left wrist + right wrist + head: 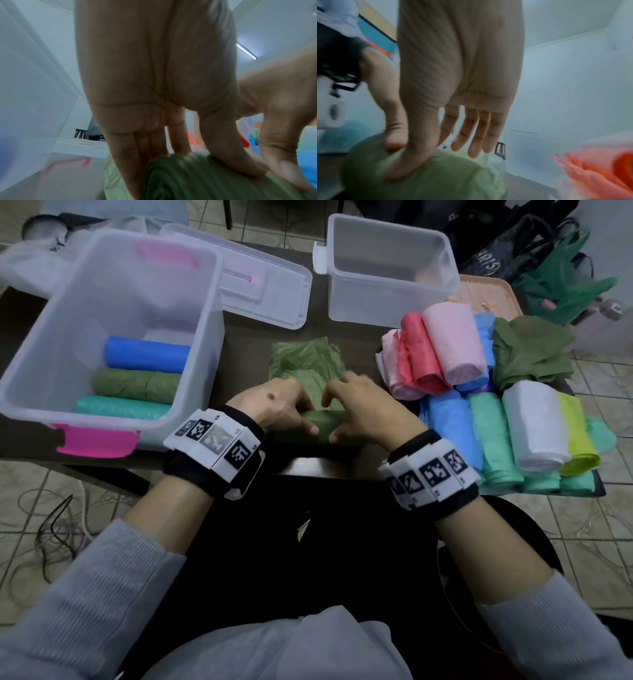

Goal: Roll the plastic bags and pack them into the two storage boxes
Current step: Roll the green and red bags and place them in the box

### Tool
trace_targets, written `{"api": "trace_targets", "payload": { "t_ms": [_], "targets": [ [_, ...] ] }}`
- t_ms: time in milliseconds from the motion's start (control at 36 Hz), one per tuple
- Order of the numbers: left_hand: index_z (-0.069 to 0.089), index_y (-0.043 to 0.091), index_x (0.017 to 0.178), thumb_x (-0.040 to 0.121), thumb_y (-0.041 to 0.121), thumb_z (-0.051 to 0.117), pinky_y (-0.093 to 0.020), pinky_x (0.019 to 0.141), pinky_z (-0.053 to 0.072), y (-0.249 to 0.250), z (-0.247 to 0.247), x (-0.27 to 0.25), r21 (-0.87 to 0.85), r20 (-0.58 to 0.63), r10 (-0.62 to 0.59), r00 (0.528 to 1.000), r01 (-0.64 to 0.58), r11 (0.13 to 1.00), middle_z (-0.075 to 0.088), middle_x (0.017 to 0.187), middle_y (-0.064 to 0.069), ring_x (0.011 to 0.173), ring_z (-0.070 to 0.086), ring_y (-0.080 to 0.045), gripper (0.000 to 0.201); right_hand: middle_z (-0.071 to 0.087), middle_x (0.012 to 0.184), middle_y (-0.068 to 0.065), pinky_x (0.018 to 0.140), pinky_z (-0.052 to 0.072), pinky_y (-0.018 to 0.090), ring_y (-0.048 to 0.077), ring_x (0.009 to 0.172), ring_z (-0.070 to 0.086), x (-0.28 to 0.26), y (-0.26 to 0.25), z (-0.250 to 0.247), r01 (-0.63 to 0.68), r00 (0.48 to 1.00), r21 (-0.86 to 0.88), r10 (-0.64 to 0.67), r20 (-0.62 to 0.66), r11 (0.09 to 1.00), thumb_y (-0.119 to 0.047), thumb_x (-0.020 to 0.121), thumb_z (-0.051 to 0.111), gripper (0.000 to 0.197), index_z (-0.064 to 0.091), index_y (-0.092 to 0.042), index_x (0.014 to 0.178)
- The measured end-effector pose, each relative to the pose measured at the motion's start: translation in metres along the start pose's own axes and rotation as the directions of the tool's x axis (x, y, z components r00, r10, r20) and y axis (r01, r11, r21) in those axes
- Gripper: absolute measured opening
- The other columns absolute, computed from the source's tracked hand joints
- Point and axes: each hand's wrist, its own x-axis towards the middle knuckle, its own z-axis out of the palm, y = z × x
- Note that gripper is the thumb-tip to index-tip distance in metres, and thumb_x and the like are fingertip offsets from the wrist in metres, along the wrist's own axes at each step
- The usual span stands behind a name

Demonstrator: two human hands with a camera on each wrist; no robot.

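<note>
An olive green bag (305,361) lies flat on the dark table, its near end wound into a roll (322,424) by the front edge. My left hand (311,418) holds the roll's left part, thumb on top (248,170) and fingers (154,146) reaching down behind it. My right hand (331,416) presses its thumb (399,166) on the roll (445,182) while its straight fingers (476,142) hover just above the bag. The left storage box (205,313), with pink latches, holds blue, green and teal rolls. The right storage box (442,268) stands empty at the back.
A clear lid (263,282) lies between the boxes. At the right sits a pile of rolled and folded bags (479,405) in pink, red, blue, teal, white, yellow and green, over a peach tray (493,292). Cables lie on the tiled floor (51,529) at the left.
</note>
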Motion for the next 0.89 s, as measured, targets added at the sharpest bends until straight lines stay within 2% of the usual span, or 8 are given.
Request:
{"api": "trace_targets", "payload": {
  "t_ms": [167, 222, 278, 361, 528, 639, 722, 889],
  "targets": [
    [0.065, 0.023, 0.084, 0.087, 0.041, 0.062, -0.033, 0.081, 0.049, -0.001, -0.002, 0.009, 0.035, 0.042, -0.052, 0.998, 0.051, 0.998, 0.067, 0.090, -0.003, 0.080, 0.060, -0.018, 0.019, 0.049, 0.119, 0.013, 0.086, 0.044, 0.041, 0.032, 0.111, 0.047, -0.010, -0.016, 0.014, 0.009, 0.996, -0.068, -0.015, -0.092, 0.998, -0.010, 0.088, 0.052, 0.033, 0.049, -0.008, 0.121],
    [0.067, 0.019, 0.091, 0.089, 0.041, 0.058, -0.037, 0.088, 0.049, -0.002, -0.002, 0.011, 0.014, 0.059, -0.062, 0.996, 0.061, 0.998, 0.068, 0.098, -0.005, 0.088, 0.062, -0.021, 0.024, 0.048, 0.121, 0.012, 0.087, 0.043, 0.040, 0.031, 0.113, 0.048, -0.011, -0.014, 0.017, 0.013, 0.996, -0.048, -0.017, -0.088, 0.999, -0.012, 0.087, 0.056, 0.038, 0.048, -0.008, 0.123],
    [0.064, 0.016, 0.114, 0.090, 0.040, 0.056, -0.039, 0.097, 0.046, -0.003, -0.001, 0.013, -0.015, 0.052, -0.072, 0.996, 0.073, 0.997, 0.066, 0.114, -0.007, 0.102, 0.061, -0.023, 0.035, 0.048, 0.123, 0.011, 0.090, 0.044, 0.041, 0.030, 0.115, 0.047, -0.010, -0.011, 0.020, 0.014, 0.998, -0.019, -0.015, -0.062, 1.000, -0.017, 0.083, 0.064, 0.047, 0.047, -0.009, 0.126],
    [0.049, 0.016, 0.135, 0.088, 0.038, 0.062, -0.029, 0.104, 0.037, -0.003, 0.002, 0.013, -0.064, -0.076, -0.073, 0.994, 0.068, 0.996, 0.054, 0.134, -0.005, 0.123, 0.051, -0.021, 0.054, 0.047, 0.125, 0.010, 0.094, 0.044, 0.043, 0.029, 0.117, 0.046, -0.008, -0.007, 0.023, 0.023, 0.999, -0.007, -0.023, -0.033, 1.000, -0.022, 0.074, 0.075, 0.064, 0.045, -0.009, 0.129],
    [0.071, 0.019, 0.094, 0.082, 0.027, 0.071, -0.027, 0.082, 0.047, 0.000, 0.003, 0.007, -0.058, -0.336, 0.001, 0.942, -0.022, 0.998, 0.064, 0.090, -0.002, 0.098, 0.061, -0.021, 0.015, 0.048, 0.126, 0.010, 0.097, 0.041, 0.041, 0.029, 0.117, 0.046, 0.002, -0.003, 0.025, 0.032, 0.999, -0.014, -0.033, -0.037, 0.999, -0.028, 0.069, 0.080, 0.079, 0.042, -0.011, 0.135],
    [0.070, 0.018, 0.106, 0.087, 0.032, 0.065, -0.036, 0.090, 0.049, 0.003, 0.008, 0.001, -0.018, -0.356, 0.012, 0.934, -0.020, 1.000, 0.068, 0.107, -0.011, 0.103, 0.061, -0.028, 0.024, 0.049, 0.125, 0.010, 0.096, 0.038, 0.038, 0.030, 0.119, 0.046, 0.011, -0.002, 0.021, 0.023, 0.999, -0.062, -0.025, -0.029, 0.998, -0.028, 0.076, 0.074, 0.067, 0.044, -0.012, 0.133],
    [0.061, 0.018, 0.119, 0.075, 0.039, 0.075, -0.037, 0.094, 0.047, -0.002, 0.010, -0.002, -0.008, -0.303, 0.022, 0.953, -0.026, 1.000, 0.064, 0.118, -0.007, 0.110, 0.059, -0.026, 0.050, 0.050, 0.124, 0.011, 0.098, 0.037, 0.039, 0.030, 0.120, 0.046, 0.017, 0.000, 0.018, 0.010, 1.000, -0.038, -0.010, -0.001, 0.999, -0.030, 0.077, 0.072, 0.063, 0.046, -0.013, 0.132],
    [0.058, 0.023, 0.106, 0.057, 0.035, 0.087, -0.038, 0.086, 0.050, -0.009, 0.014, -0.010, 0.021, -0.245, 0.006, 0.969, -0.001, 1.000, 0.063, 0.109, -0.003, 0.101, 0.059, -0.023, 0.058, 0.063, 0.107, 0.005, 0.079, 0.045, 0.027, 0.021, 0.095, 0.058, 0.019, 0.001, 0.010, -0.009, 0.991, 0.088, -0.002, 0.131, 0.996, -0.033, 0.072, 0.076, 0.054, 0.058, -0.016, 0.120]
  ]
}}
